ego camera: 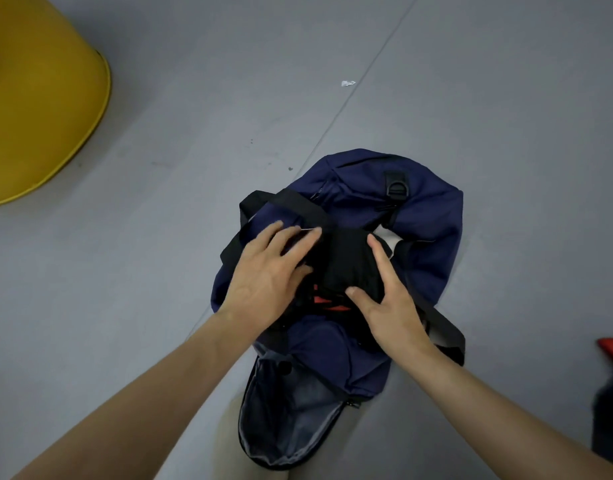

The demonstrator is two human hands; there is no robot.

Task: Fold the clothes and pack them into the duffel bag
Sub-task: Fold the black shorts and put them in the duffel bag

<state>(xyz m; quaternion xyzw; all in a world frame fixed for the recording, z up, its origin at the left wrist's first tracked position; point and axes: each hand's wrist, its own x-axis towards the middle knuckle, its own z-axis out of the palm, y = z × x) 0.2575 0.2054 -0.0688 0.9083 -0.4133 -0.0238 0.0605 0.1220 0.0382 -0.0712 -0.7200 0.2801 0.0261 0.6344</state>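
The left hand [273,268] and right hand [384,306] press straight-fingered on a black garment [346,261] bundled inside the navy duffel bag [429,237], over something red [327,301].

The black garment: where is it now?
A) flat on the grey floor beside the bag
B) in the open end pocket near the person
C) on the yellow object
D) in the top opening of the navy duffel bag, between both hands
D: the black garment sits in the top opening of the navy duffel bag, with the left hand and the right hand at its two sides.
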